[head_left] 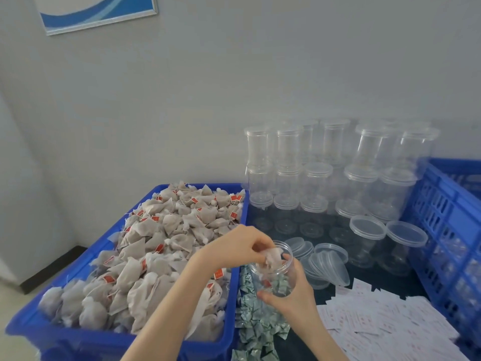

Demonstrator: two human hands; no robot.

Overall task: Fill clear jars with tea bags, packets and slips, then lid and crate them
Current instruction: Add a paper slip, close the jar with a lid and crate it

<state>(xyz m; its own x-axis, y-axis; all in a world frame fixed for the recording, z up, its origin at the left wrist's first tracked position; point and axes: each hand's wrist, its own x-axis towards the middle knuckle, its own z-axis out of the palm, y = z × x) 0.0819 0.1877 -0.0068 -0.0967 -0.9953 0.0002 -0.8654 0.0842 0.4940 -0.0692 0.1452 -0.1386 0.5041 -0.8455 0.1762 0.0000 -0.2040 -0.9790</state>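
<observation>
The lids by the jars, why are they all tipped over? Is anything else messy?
The loose lids lie in a tumbled heap, some on edge, not stacked like the jars behind. The green packets sprawl in a loose strip beside the blue bin, and the paper slips are scattered. Nothing looks broken or spilled.

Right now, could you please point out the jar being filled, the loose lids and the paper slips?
jar (pixel 279 280): head view, its clear side wall.
loose lids (pixel 329 267): head view, middle of the pile.
paper slips (pixel 377 316): head view, middle of the spread.
</observation>
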